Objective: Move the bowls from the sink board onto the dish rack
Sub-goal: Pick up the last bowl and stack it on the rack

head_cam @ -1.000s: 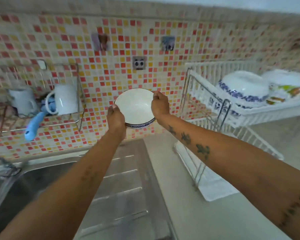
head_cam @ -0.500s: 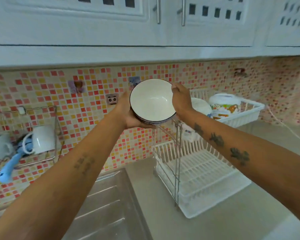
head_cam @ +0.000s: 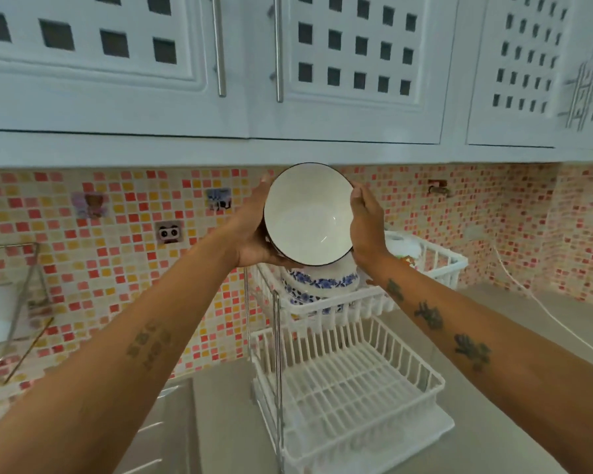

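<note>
I hold a white bowl with a dark rim (head_cam: 308, 213) in both hands, tilted so its inside faces me. My left hand (head_cam: 254, 234) cups its left side and underside. My right hand (head_cam: 367, 222) presses on its right edge. The bowl hangs just above the upper tier of the white two-tier dish rack (head_cam: 326, 307). Blue-patterned white bowls (head_cam: 319, 283) sit on that upper tier, directly below the held bowl. The lower tier (head_cam: 350, 388) holds nothing that I can see.
White wall cupboards (head_cam: 288, 80) hang close above the bowl. The steel sink board (head_cam: 165, 429) lies at the lower left. A wire wall shelf (head_cam: 11, 302) is at the far left. A white cable (head_cam: 541, 302) runs along the counter at the right.
Both hands have carried the bowl up and to the right, from in front of the tiled wall to above the rack's upper tier. My view has tilted up towards the cupboards.
</note>
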### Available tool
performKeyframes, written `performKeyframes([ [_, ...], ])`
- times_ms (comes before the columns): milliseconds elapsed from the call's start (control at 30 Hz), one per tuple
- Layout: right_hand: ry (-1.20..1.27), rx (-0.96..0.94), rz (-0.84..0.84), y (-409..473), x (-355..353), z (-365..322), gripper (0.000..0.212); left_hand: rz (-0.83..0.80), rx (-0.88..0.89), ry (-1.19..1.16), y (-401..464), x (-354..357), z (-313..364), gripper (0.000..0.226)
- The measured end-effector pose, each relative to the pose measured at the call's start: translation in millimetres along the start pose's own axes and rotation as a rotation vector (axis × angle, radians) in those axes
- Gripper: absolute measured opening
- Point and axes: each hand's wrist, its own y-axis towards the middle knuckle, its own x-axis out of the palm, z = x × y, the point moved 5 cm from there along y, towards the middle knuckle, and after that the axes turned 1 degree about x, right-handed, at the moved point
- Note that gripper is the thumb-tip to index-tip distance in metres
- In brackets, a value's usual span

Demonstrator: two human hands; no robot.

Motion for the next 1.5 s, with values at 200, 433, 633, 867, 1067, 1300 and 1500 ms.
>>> performKeyframes([
  [200,0.102,0.035,-0.129,13,-15,13,0.063,0.154,0.167,0.155,-1,17,-3,0.068],
  [433,0.225,0.1,-0.237,24,-28,19,0.045,0.357,0.445,0.34,-4,36,7,0.062],
  [633,0.229,0.19,-0.29,29,-29,30,0.068,0.49,0.711,0.616,-8,46,10,0.072],
  [867,0.261,0.325,-0.354,28,-23,64,0.061,0.529,0.785,0.882,0,51,-5,0.087],
  [1067,0.249,0.439,-0.413,28,-18,82,0.058,0.547,0.861,1.051,11,51,-23,0.081],
  [1300,0.154,0.58,-0.509,25,-20,96,0.069,0.552,0.85,1.073,25,43,-38,0.08],
  [1500,0.116,0.639,-0.498,26,-25,106,0.059,0.53,0.811,1.041,31,40,-44,0.08],
])
